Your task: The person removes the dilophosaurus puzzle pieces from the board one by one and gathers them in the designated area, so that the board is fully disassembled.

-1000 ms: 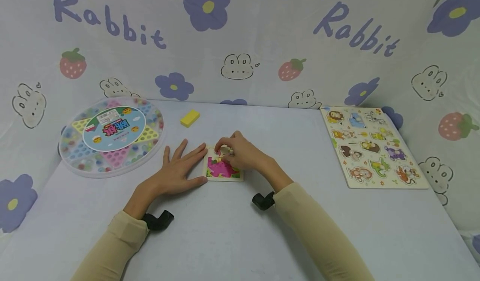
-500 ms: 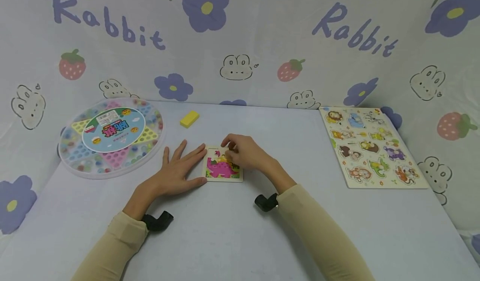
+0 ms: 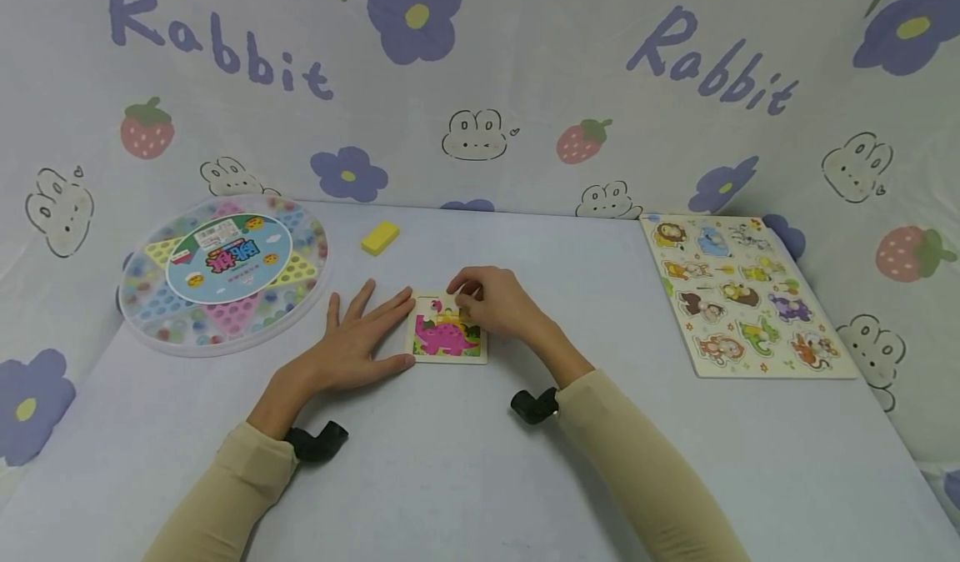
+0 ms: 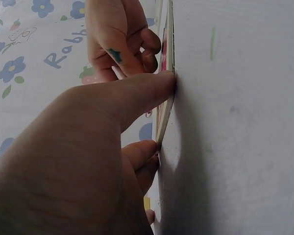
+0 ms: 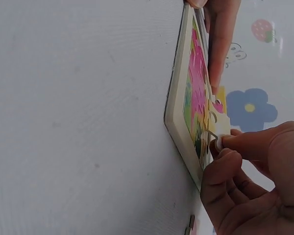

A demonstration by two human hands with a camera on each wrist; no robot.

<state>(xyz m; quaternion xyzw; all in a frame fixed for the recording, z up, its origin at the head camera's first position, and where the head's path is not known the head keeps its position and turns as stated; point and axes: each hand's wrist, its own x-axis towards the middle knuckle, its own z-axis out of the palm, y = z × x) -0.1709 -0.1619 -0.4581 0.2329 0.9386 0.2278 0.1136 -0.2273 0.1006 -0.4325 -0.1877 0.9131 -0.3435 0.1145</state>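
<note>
A small square puzzle [image 3: 446, 341] with a pink dinosaur picture in a pale frame lies flat on the table. My left hand [image 3: 351, 347] is spread flat, its thumb and fingertips against the puzzle's left edge. With thumb and fingers my right hand [image 3: 498, 303] pinches a small puzzle piece [image 5: 218, 142] at the board's upper right part; in the right wrist view the piece is tilted up at the picture's surface. Most of that piece is hidden by the fingers.
A round game board [image 3: 225, 316] in clear wrap lies at the left. A yellow block [image 3: 380, 238] stands behind my left hand. A large animal puzzle board [image 3: 731, 358] lies at the right. Near the puzzle's far side, the right wrist view shows part of a small object [image 5: 191, 225].
My right hand has shifted slightly to the right over the puzzle, uncovering more of its upper part. The left hand has stayed in place.
</note>
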